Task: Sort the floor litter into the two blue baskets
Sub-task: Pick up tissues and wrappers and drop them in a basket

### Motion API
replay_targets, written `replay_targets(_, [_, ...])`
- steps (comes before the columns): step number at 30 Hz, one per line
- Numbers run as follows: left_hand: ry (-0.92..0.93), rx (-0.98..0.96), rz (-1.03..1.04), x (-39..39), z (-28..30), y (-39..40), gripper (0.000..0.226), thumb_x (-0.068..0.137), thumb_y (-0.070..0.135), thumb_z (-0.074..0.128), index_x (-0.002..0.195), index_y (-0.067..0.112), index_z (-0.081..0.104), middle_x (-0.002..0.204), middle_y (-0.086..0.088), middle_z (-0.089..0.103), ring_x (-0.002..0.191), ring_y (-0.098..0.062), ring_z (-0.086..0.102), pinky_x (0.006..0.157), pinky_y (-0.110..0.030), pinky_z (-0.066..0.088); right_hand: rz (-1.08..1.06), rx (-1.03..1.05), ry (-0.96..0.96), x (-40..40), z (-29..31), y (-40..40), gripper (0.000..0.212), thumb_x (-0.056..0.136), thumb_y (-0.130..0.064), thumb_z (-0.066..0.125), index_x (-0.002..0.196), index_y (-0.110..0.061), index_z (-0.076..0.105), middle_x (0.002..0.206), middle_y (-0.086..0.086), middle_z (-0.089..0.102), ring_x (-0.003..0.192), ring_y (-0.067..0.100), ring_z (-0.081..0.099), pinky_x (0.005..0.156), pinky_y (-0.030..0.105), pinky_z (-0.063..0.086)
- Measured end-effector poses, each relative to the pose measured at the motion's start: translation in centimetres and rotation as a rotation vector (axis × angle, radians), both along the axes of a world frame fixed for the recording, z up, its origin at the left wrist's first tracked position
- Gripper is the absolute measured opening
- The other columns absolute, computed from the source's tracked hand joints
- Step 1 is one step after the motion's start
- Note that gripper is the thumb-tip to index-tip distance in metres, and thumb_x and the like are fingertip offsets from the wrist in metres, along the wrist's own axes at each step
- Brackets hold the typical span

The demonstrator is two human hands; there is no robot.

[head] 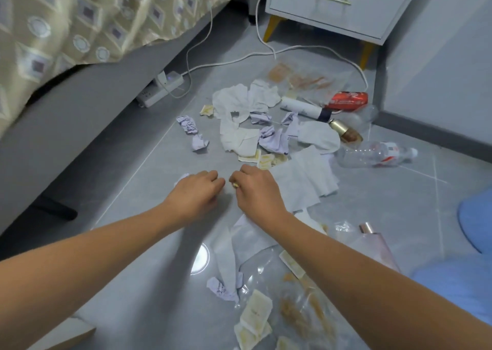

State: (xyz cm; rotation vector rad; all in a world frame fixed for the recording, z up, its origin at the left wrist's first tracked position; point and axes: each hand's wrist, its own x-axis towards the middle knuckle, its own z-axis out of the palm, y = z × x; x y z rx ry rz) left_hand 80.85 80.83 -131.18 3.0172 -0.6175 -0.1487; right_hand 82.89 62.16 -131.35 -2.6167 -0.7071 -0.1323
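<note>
A: Most of the litter is not yet sorted, I'd say — white crumpled tissues (241, 100), lilac paper balls (188, 124), a red crushed drink can (349, 100), a clear plastic water bottle (375, 154) and a white cardboard tube (303, 107) all lie on the grey tiled floor (149, 216).

B: And the two blue baskets?

A: Only blue rounded shapes (474, 221) at the right edge; I can't tell whether they are the baskets, nor what is in them.

B: What are the hands doing?

A: Both are low over the floor, near each other. The right hand (257, 189) has its fingers curled, pinching a small yellowish scrap (234, 185). The left hand (197, 191) is curled too, with a bit of white paper (181, 177) showing at its far edge — whether it holds that, I cannot tell.

B: Any writing?

A: The can has white lettering and the bottle a red-and-white label, both too blurred to read. Nearer the camera lie cream square sachets (257, 311) and a pink bottle (375, 245), no legible print either.
</note>
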Motion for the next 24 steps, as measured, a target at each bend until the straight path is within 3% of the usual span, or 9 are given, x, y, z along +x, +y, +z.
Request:
replay_targets(3, [-0.088,-0.135,-0.054,0.3,4.1,-2.1,0.01,0.083,0.01,0.062,0.085,0.015,0.053,0.084,-0.004,0.051,0.073,-0.028,0.052,0.05,-0.038,0.042,-0.106,0.101,0.0,-1.0,3.8,-3.0,0.026,0.08,0.0,0.064,0.099,-0.014,0.074,0.09,0.004,0.065,0.075,0.03,0.062,0.064,0.041,0.05])
replay_targets(7, [-0.11,-0.252,-0.176,1.2,10.4,-7.6,0.013,0.086,0.015,0.065,0.095,0.018,0.055,0.089,0.002,0.053,0.083,-0.024,0.055,0.054,-0.031,0.038,-0.225,0.145,-0.016,-3.3,9.8,-9.4,0.025,0.084,-0.004,0.062,0.103,-0.016,0.073,0.095,0.001,0.064,0.081,0.027,0.062,0.069,0.044,0.053])
replay_targets(10, [-0.105,-0.377,-0.244,2.2,15.3,-13.8,0.016,0.091,0.021,0.063,0.103,0.022,0.054,0.095,0.006,0.055,0.088,-0.021,0.054,0.06,-0.038,0.049,-0.353,0.141,-0.065,-5.0,14.1,-14.7,0.022,0.084,-0.004,0.064,0.101,-0.016,0.072,0.094,0.001,0.063,0.082,0.027,0.062,0.07,0.044,0.053])
replay_targets(15, [-0.126,-0.528,-0.428,2.4,21.0,-25.4,0.014,0.089,0.018,0.063,0.098,0.022,0.053,0.095,0.008,0.054,0.089,-0.018,0.051,0.062,-0.04,0.05,-0.556,0.124,-0.148,-8.3,19.9,-23.6,0.023,0.082,-0.002,0.064,0.099,-0.016,0.07,0.095,0.0,0.063,0.085,0.025,0.061,0.074,0.036,0.049])
replay_targets(18, [-0.113,-0.61,-0.569,0.5,22.9,-31.8,0.013,0.087,0.016,0.062,0.098,0.019,0.054,0.095,0.005,0.056,0.091,-0.02,0.052,0.064,-0.039,0.048,-0.698,0.094,-0.177,-11.1,22.3,-28.7,0.022,0.083,-0.002,0.063,0.098,-0.017,0.069,0.093,-0.002,0.06,0.082,0.021,0.059,0.07,0.032,0.046])
replay_targets(24, [0.024,-0.615,-0.682,-4.0,21.8,-41.1,0.022,0.088,0.024,0.059,0.109,0.021,0.055,0.102,0.003,0.059,0.103,-0.024,0.054,0.068,-0.038,0.05,-0.937,0.077,-0.173,-17.7,22.6,-37.0,0.017,0.083,-0.003,0.065,0.095,-0.015,0.066,0.092,-0.001,0.056,0.08,0.023,0.06,0.069,0.046,0.05])
